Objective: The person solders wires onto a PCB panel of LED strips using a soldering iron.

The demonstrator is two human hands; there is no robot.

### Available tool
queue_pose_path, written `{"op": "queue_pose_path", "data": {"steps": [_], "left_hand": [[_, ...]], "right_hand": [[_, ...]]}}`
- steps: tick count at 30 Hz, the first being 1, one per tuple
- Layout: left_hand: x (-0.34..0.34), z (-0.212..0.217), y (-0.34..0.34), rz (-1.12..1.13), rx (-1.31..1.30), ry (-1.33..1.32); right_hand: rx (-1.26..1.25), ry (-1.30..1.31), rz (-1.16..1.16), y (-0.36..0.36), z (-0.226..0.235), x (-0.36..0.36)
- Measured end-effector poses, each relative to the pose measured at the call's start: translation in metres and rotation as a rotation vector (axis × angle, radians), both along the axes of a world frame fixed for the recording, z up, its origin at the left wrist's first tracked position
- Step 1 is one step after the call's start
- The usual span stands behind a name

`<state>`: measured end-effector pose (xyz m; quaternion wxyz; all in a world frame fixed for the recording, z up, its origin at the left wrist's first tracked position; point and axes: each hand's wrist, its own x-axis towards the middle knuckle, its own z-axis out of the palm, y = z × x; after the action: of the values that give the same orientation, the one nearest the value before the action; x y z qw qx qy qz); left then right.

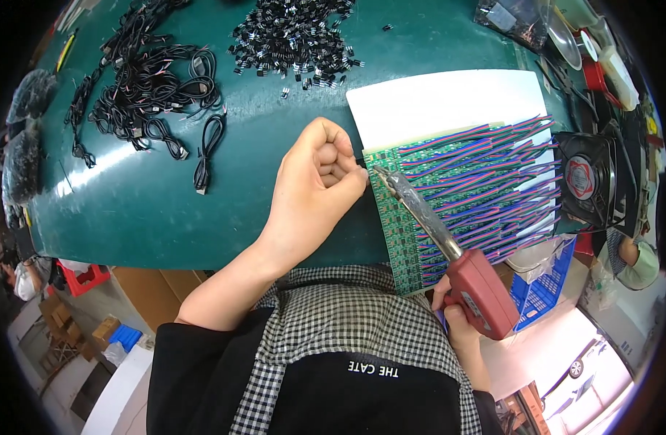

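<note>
My left hand (318, 174) is closed in a pinch at the left edge of a green circuit board panel (398, 243). A small dark part (360, 162) shows at its fingertips against the board edge, mostly hidden. With my right hand (460, 326) I grip a red pistol-shaped soldering gun (485, 293). Its metal barrel slants up and left, and the tip is over the upper left of the panel, close to my left fingertips. Rows of bundled coloured wires (485, 170) run rightward from the panel. Underneath lies a white sheet (449, 94).
Small black pronged parts (293, 43) are heaped at the back. Coiled black cables (151, 94) cover the back left, with one bundle (209, 152) nearer. A black fan (586, 177) stands right of the wires. A blue crate (543, 283) sits below the table's right side, near another person's arm (641, 264).
</note>
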<state>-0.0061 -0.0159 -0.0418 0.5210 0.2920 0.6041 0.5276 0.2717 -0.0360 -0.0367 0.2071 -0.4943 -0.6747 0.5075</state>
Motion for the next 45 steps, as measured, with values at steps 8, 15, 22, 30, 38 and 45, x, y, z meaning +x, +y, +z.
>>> {"op": "queue_pose_path", "data": {"steps": [8,15,22,30,38,45], "left_hand": [[0.000,-0.003,0.000,-0.006,0.029,-0.019],[0.000,-0.003,0.000,-0.012,0.028,-0.027],[0.000,-0.004,0.000,-0.012,0.027,-0.027],[0.000,-0.003,0.000,-0.020,0.023,-0.022],[0.000,-0.003,0.000,-0.025,0.024,0.005],[0.000,-0.003,0.000,-0.022,0.022,0.002]], "right_hand": [[0.026,-0.069,0.010,-0.008,-0.011,0.013],[0.101,-0.033,0.054,-0.006,-0.009,0.009],[-0.202,0.312,-0.050,-0.006,0.000,0.003],[0.117,-0.017,0.073,-0.009,-0.012,0.015],[-0.070,0.219,-0.015,-0.010,-0.007,0.007],[-0.360,0.472,-0.148,-0.004,0.012,-0.015]]}}
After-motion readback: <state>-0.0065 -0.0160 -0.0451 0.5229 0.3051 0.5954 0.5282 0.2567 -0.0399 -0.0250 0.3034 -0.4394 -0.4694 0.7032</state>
